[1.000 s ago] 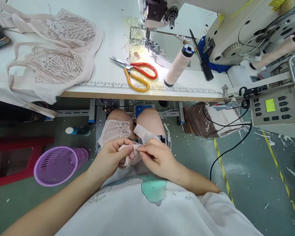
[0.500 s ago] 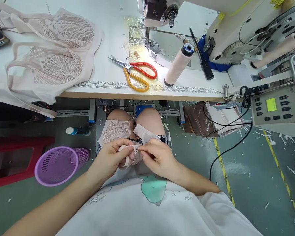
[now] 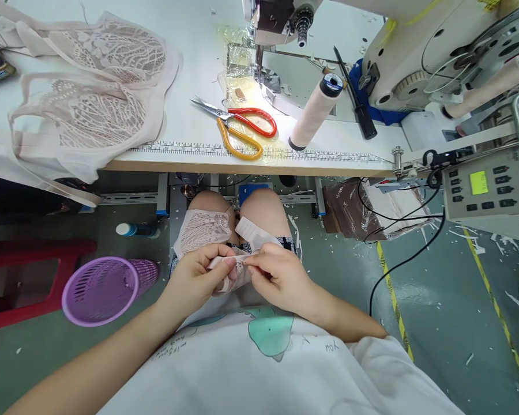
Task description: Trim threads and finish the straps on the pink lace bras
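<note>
In my lap I hold a pale pink lace garment piece point(image 3: 203, 229) that drapes over my left knee. My left hand point(image 3: 194, 279) is closed, pinching its edge and a strap loop. My right hand point(image 3: 279, 276) is closed too, pinching the same edge right beside my left fingertips. A white elastic band point(image 3: 255, 233) runs up from my right hand over my right knee. Both hands sit below the front edge of the sewing table point(image 3: 190, 129).
On the table lie a pile of pink lace garments point(image 3: 90, 98), red and yellow scissors point(image 3: 242, 129), a cream thread cone point(image 3: 313, 112) and the sewing machine point(image 3: 415, 52). A control panel point(image 3: 484, 187) hangs at right. A purple basket point(image 3: 101, 288) and a red stool point(image 3: 21, 282) stand left.
Almost nothing has changed; my fingers shift only slightly on the fabric edge.
</note>
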A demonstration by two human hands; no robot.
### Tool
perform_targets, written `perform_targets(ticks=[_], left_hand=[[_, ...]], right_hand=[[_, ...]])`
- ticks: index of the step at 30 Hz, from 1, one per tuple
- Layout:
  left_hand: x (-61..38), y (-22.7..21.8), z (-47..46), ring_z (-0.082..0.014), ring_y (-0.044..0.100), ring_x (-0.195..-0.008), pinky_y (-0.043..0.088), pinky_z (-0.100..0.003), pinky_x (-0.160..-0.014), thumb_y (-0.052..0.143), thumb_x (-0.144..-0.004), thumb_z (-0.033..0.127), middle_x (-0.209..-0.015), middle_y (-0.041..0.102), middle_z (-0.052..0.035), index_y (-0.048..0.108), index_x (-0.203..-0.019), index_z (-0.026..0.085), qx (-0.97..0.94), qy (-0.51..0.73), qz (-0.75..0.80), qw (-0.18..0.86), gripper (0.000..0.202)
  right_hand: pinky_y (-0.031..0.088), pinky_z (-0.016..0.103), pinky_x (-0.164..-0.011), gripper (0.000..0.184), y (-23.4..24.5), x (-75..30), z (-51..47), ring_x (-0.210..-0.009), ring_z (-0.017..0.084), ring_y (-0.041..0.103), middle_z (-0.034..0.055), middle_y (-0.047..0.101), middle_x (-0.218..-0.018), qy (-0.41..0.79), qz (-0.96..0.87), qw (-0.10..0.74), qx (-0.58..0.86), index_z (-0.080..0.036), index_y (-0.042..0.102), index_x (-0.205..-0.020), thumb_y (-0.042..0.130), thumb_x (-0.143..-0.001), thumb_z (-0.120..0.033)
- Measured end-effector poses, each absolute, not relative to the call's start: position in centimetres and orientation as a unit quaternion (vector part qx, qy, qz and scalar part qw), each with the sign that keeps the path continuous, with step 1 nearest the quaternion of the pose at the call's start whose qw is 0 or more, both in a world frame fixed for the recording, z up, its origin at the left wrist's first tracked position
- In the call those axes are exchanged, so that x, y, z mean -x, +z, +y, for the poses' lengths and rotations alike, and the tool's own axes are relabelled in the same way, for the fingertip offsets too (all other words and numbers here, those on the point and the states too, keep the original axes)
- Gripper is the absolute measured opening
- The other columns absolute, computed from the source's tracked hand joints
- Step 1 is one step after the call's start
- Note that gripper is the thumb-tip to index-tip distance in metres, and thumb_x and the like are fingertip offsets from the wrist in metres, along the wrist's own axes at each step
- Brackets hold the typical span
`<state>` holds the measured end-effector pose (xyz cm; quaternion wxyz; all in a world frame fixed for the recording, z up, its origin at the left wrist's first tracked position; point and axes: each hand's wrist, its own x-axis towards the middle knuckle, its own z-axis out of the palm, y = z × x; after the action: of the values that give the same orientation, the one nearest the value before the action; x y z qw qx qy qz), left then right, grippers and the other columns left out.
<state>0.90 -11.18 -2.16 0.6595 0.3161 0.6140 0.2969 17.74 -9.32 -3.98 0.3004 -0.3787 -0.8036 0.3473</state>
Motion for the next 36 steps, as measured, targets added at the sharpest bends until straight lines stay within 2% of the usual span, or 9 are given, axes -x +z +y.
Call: perform_targets(ticks=[3, 8, 12, 17, 22, 26, 32, 36], left_hand=[[-0.8, -2.2, -11.3, -0.0073, 0.045, -0.044, 0.034, -0.016, -0.041, 0.061, -0.070, 0.035, -0.054, 0.058, 0.0018, 0.060, -0.071, 0.018, -0.381, 0.294, 0.625, 0.615, 0.017], [-1.0, -2.3, -11.5, -0.0120, 0.055, -0.056, 0.043, -0.019, -0.053, 0.061, -0.067, 0.024, -0.061, 0.064, 0.0010, 0.064, -0.068, 0.021, -0.514, 0.320, 0.647, 0.463, 0.004], [-0.8, -2.6, -11.6, -0.0137, 0.060, -0.060, 0.046, -0.022, -0.058, 0.060, -0.067, 0.021, -0.066, 0.068, 0.0008, 0.066, -0.071, 0.024, -0.594, 0.343, 0.623, 0.376, 0.008], [-0.1, -3.3, -11.5, -0.0159, 0.066, -0.078, 0.052, -0.025, -0.070, 0.051, -0.074, 0.018, -0.087, 0.071, -0.0035, 0.065, -0.077, 0.024, -0.723, 0.329, 0.527, 0.301, 0.016], [-0.1, -3.5, -11.4, -0.0145, 0.066, -0.079, 0.054, -0.024, -0.069, 0.052, -0.076, 0.012, -0.089, 0.071, -0.0060, 0.063, -0.083, 0.022, -0.783, 0.345, 0.474, 0.209, 0.017], [-0.3, -3.3, -11.3, -0.0154, 0.066, -0.080, 0.054, -0.024, -0.069, 0.052, -0.076, 0.010, -0.089, 0.071, -0.0084, 0.063, -0.084, 0.020, -0.797, 0.350, 0.457, 0.184, 0.016], [-0.3, -2.9, -11.3, -0.0148, 0.066, -0.081, 0.054, -0.024, -0.069, 0.050, -0.078, 0.015, -0.093, 0.070, -0.0069, 0.065, -0.082, 0.020, -0.800, 0.333, 0.462, 0.188, 0.016], [-0.2, -2.9, -11.4, -0.0164, 0.065, -0.085, 0.054, -0.026, -0.072, 0.049, -0.077, 0.018, -0.095, 0.070, -0.0058, 0.066, -0.082, 0.021, -0.782, 0.311, 0.492, 0.223, 0.018]], right_hand=[[0.042, 0.022, -0.052, 0.025, -4.0, -17.7, -9.3, -0.057, 0.012, 0.051, 0.0033, 0.051, -0.062, 0.333, -0.811, 0.299, 0.376, -0.012, 0.067, -0.085, 0.043, -0.082, -0.017], [0.043, 0.022, -0.053, 0.024, -4.0, -17.6, -9.2, -0.058, 0.013, 0.052, 0.0032, 0.052, -0.063, 0.325, -0.818, 0.277, 0.385, -0.015, 0.065, -0.083, 0.041, -0.081, -0.017], [0.044, 0.024, -0.058, 0.019, -3.8, -17.4, -9.3, -0.064, 0.014, 0.053, 0.0039, 0.055, -0.067, 0.336, -0.811, 0.257, 0.404, -0.015, 0.060, -0.081, 0.041, -0.082, -0.017], [0.044, 0.025, -0.058, 0.017, -4.0, -17.1, -9.6, -0.064, 0.014, 0.051, 0.0039, 0.055, -0.068, 0.336, -0.806, 0.277, 0.401, -0.016, 0.054, -0.076, 0.039, -0.084, -0.017], [0.045, 0.024, -0.060, 0.018, -4.7, -17.3, -9.6, -0.065, 0.014, 0.053, 0.0032, 0.056, -0.067, 0.359, -0.791, 0.302, 0.394, -0.017, 0.055, -0.078, 0.039, -0.086, -0.018], [0.047, 0.024, -0.064, 0.017, -5.2, -17.4, -9.5, -0.068, 0.014, 0.055, 0.0030, 0.058, -0.067, 0.363, -0.782, 0.327, 0.387, -0.018, 0.057, -0.079, 0.041, -0.086, -0.015], [0.047, 0.026, -0.061, 0.019, -5.1, -17.5, -9.5, -0.066, 0.015, 0.055, 0.0033, 0.060, -0.066, 0.350, -0.794, 0.318, 0.383, -0.018, 0.058, -0.079, 0.040, -0.085, -0.016], [0.049, 0.026, -0.062, 0.021, -5.2, -17.5, -9.5, -0.069, 0.015, 0.056, 0.0050, 0.061, -0.072, 0.321, -0.799, 0.340, 0.377, -0.018, 0.060, -0.086, 0.039, -0.084, -0.015]])
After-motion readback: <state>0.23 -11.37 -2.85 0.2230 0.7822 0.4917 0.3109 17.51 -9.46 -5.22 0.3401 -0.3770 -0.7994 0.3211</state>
